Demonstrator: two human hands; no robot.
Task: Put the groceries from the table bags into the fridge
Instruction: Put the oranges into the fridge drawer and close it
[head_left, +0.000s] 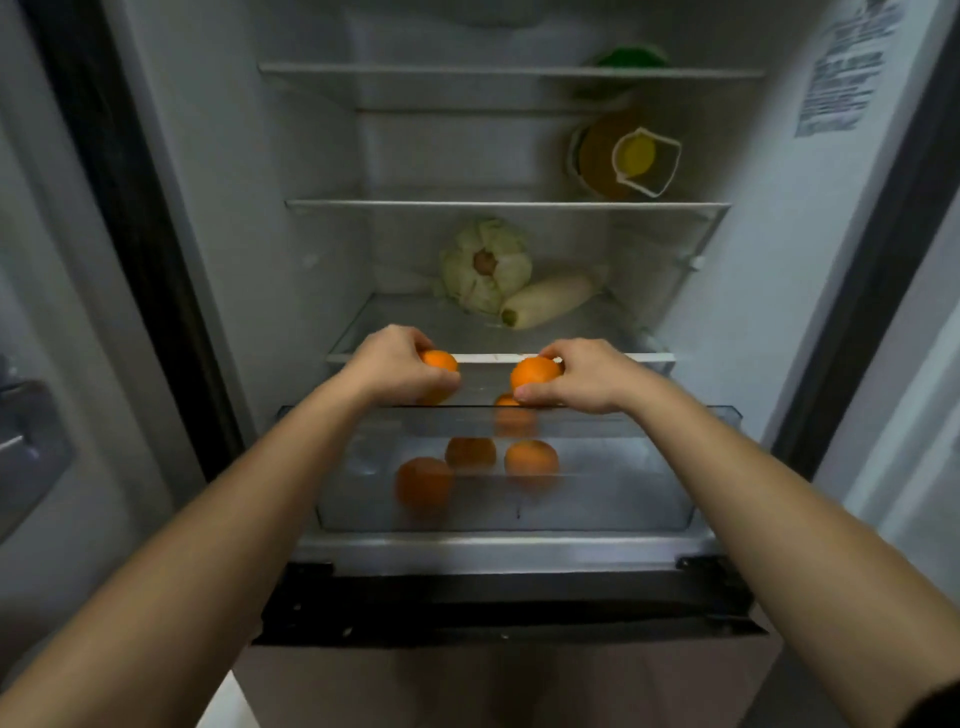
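Our left hand (395, 364) curls round the left orange (440, 361) and our right hand (582, 376) pinches the right orange (535, 373), both held just over the clear drawer (649, 415) low in the fridge. We judge them light, firm and apt to roll, so a grip round the middle suits. Loose oranges (425, 483) lie in the drawer; a cabbage (485, 265) and a radish (548, 300) share the shelf above.

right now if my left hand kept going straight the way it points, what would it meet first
Probably the white front edge of the glass shelf, just beyond the left hand and the round orange fruit it grips. Depth is unclear; it might pass under instead.
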